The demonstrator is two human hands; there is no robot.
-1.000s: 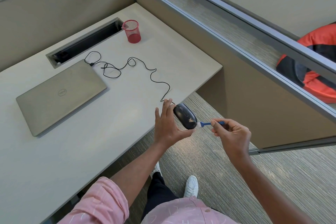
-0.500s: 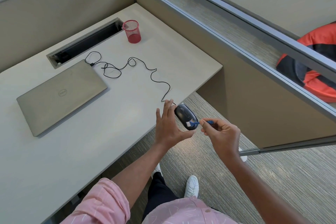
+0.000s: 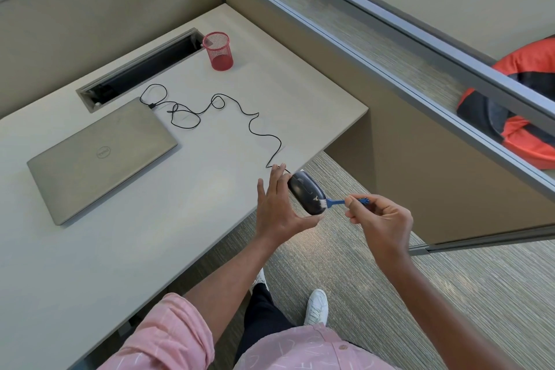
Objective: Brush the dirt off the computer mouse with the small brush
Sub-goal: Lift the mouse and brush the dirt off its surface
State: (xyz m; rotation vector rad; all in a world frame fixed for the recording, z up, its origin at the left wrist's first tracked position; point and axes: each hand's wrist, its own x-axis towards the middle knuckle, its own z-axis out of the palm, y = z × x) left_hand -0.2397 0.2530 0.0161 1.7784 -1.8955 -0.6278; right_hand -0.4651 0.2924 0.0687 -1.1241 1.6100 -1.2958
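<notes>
A black wired computer mouse (image 3: 304,193) is held just past the desk's front edge, above the carpet. My left hand (image 3: 279,207) grips it from the left side, thumb under its near end and fingers along its far side. A small blue brush (image 3: 336,202) with white bristles touches the mouse's near right part, where pale specks of dirt show. My right hand (image 3: 380,221) pinches the brush handle, to the right of the mouse. The mouse's black cable (image 3: 252,126) trails back across the desk in loops.
A closed grey laptop (image 3: 99,159) lies on the beige desk (image 3: 120,249) to the left. A red mesh cup (image 3: 217,51) stands at the back beside a cable slot (image 3: 141,69). Partition walls enclose the desk; carpet and my white shoes (image 3: 315,306) are below.
The brush pushed left onto the mouse half a second ago, then drew back right toward its near edge. My right hand moved with it. My left hand has kept the mouse nearly still.
</notes>
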